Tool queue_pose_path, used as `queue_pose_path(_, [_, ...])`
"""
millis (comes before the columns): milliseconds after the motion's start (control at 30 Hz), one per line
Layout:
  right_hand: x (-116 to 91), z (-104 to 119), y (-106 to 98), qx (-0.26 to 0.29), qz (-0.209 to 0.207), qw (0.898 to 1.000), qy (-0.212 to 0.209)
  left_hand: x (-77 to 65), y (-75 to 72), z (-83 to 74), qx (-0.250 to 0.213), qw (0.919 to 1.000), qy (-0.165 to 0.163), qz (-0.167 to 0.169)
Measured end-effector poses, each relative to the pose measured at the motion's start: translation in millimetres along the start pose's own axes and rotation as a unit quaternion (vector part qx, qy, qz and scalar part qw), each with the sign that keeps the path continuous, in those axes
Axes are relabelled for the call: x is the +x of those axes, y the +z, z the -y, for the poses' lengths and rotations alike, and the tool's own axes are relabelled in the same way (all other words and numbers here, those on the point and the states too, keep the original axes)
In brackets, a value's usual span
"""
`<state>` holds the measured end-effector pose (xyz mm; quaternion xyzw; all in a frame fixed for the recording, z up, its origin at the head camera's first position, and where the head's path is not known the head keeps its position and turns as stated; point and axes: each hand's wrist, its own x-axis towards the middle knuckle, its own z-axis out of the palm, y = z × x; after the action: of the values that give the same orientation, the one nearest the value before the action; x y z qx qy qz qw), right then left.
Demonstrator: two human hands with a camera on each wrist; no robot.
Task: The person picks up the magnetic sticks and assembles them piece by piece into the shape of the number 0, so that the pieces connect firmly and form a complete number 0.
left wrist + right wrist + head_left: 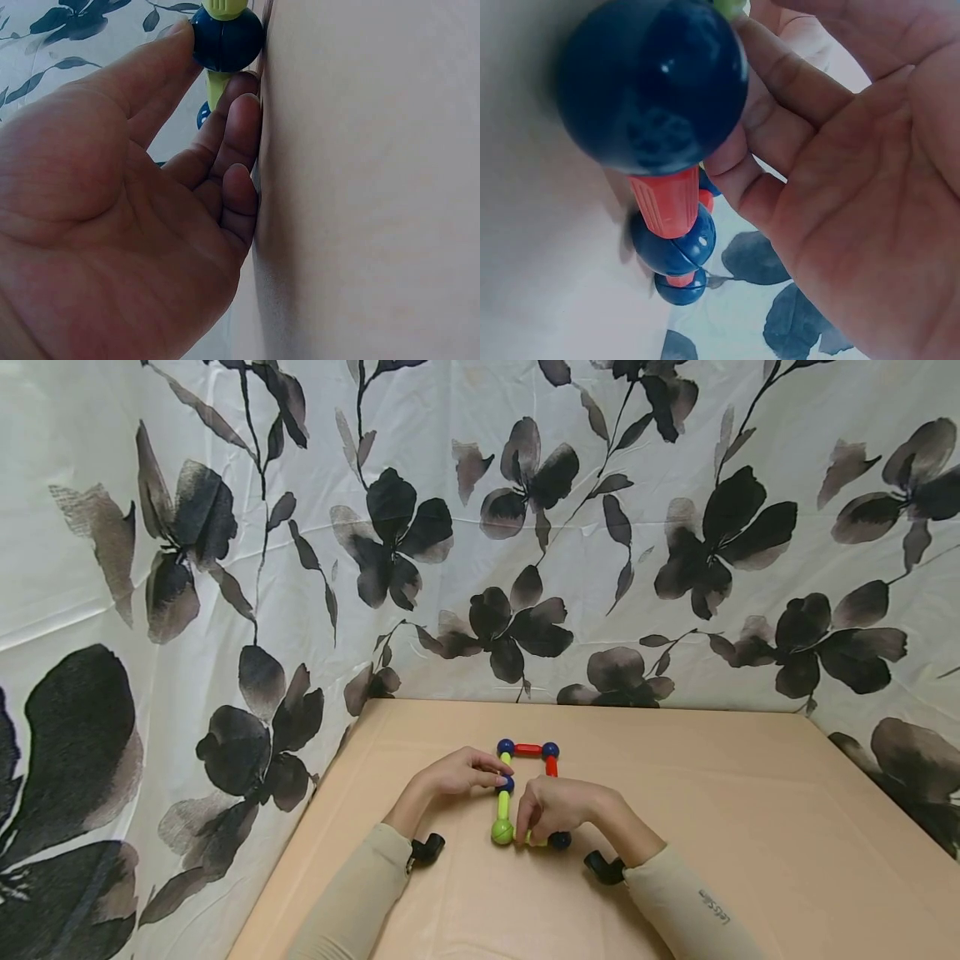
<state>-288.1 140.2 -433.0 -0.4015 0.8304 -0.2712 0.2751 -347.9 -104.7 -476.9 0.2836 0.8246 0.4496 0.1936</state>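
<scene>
A rectangular frame of toy balls and rods lies on the table. Its left side has yellow-green rods (502, 804) meeting at a blue ball (506, 784), which my left hand (457, 772) pinches; the thumb shows against that ball in the left wrist view. At the near left corner sits a green ball (502, 832). My right hand (566, 806) reaches down over the near side, its fingers pinching a yellow-green rod (537, 841) that they mostly hide. Beside it, a dark blue ball (652, 86) forms the near right corner. Red rods (528, 750) make up the far and right sides.
The tan table (712, 793) extends around the frame. A white floral curtain (465, 527) hangs behind and to the left. Black wrist cameras (427, 850) stick out from both sleeves close above the tabletop.
</scene>
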Motion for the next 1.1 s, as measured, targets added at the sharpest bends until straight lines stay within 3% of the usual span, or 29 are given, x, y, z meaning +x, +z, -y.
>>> queue_pose_path(567, [-1, -10, -2, 0.019, -0.009, 1.0, -0.002, 1.4, 1.8, 2.8, 0.005, 1.0, 0.005, -0.006])
queue_pose_path(733, [-5, -15, -17, 0.002, -0.057, 0.998, -0.015, 1.9, 1.4, 1.2, 0.003, 0.9999, 0.006, -0.008])
queue_pose_path(900, [-13, -27, -37, -0.026, -0.134, 0.99, 0.046, 2.6, 0.4, 0.3, 0.009, 0.9999, 0.001, -0.005])
queue_pose_path(1000, [-16, -36, -45, -0.011, -0.137, 0.985, 0.101, 3.1, -0.1, -0.1, 0.01, 1.0, -0.001, -0.002])
queue_pose_path(1100, [-16, -46, -48, 0.012, -0.114, 0.983, 0.144, 2.6, -0.3, -1.1, 0.017, 0.9998, -0.006, 0.006])
